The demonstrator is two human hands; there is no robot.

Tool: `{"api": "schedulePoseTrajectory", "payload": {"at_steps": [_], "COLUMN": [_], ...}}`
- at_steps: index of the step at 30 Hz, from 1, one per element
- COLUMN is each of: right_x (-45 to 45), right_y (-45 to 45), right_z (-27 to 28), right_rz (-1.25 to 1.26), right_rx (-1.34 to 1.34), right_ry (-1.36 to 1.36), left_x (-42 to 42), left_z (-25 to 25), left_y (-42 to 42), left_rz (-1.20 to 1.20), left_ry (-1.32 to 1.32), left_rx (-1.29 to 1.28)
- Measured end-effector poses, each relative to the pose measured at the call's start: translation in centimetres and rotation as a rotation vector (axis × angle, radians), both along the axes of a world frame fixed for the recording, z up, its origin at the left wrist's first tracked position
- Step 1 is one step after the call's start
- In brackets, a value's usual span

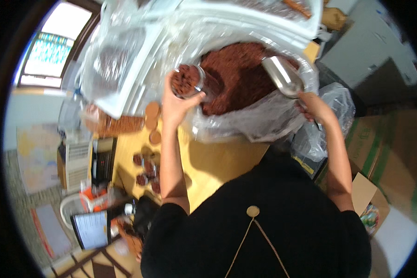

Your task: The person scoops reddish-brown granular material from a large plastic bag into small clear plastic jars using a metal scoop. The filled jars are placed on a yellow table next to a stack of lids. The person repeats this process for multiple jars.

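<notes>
My left hand is wrapped around a clear jar full of dark reddish-brown crumbly material. The jar is tilted over the left side of a big plastic-lined tub. A heap of the same reddish-brown material fills the clear plastic liner. In my right hand is the handle of a shiny metal scoop, held above the right part of the heap. Whether the scoop holds anything is hard to see.
Several small filled jars stand on the yellow wooden table, near round brown lids. White plastic trays with wrapped contents lie behind. Cardboard boxes and a clear plastic bag are at right. A person is at lower left.
</notes>
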State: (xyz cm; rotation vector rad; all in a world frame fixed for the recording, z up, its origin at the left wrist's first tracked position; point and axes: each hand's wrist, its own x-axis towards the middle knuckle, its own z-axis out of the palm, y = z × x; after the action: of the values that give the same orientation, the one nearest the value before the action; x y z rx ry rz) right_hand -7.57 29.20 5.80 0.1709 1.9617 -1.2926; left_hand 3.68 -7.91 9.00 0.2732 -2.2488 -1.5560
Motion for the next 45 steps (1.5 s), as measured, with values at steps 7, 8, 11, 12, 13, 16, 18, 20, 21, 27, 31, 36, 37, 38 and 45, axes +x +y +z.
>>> {"api": "schedulePoseTrajectory", "payload": {"at_steps": [7,8,11,12,13,16,18,20,21,27,31,36,37,38,45], "right_x": [2.7,2.8,2.9,2.9,2.8,2.7,2.4,2.6,2.6,6.0,9.0,13.6,14.7,16.1,23.2], "right_y": [1.3,1.3,0.5,0.2,0.1,-0.2,0.3,1.2,2.6,12.3,19.5,28.5,30.3,31.7,40.3], "right_z": [1.4,1.1,1.2,1.4,1.7,2.1,2.2,3.5,4.0,2.1,-2.8,-10.4,-12.0,-13.1,-19.8], "right_rz": [0.055,0.078,0.138,0.149,0.153,0.096,0.072,0.004,-0.071,-0.442,-0.801,-1.201,-1.255,-1.304,-1.278], "right_rx": [-0.035,-0.037,-0.035,-0.042,-0.045,-0.058,-0.069,-0.046,-0.014,-0.284,-0.256,-0.341,-0.28,-0.237,-0.108], "right_ry": [0.059,0.077,0.125,0.123,0.124,0.137,0.137,0.092,0.088,0.115,0.083,0.112,0.077,0.028,-0.356], "left_x": [11.5,12.5,15.1,15.8,16.2,17.6,18.4,19.5,17.4,19.6,18.9,18.1,20.3,20.7,5.0], "left_z": [-0.2,-2.1,-8.8,-11.3,-13.3,-20.2,-24.6,-28.4,-27.6,-28.2,-26.9,-21.4,-21.6,-21.0,-20.2], "left_y": [-5.4,-6.0,-6.8,-6.6,-5.9,-5.1,-5.1,-5.7,-4.6,-6.1,-7.0,6.7,8.7,11.5,38.6], "left_rz": [0.542,0.62,0.813,0.942,0.996,1.087,1.146,1.194,1.272,1.427,1.339,1.319,1.038,0.753,-0.485], "left_ry": [-0.072,-0.096,-0.144,-0.246,-0.296,-0.167,-0.073,0.095,-0.172,0.084,1.001,-0.258,-0.337,-0.483,-0.554], "left_rx": [-0.17,-0.171,-0.16,-0.202,-0.201,-0.132,-0.074,-0.121,-0.169,0.111,1.143,0.103,0.139,0.146,-0.14]}}
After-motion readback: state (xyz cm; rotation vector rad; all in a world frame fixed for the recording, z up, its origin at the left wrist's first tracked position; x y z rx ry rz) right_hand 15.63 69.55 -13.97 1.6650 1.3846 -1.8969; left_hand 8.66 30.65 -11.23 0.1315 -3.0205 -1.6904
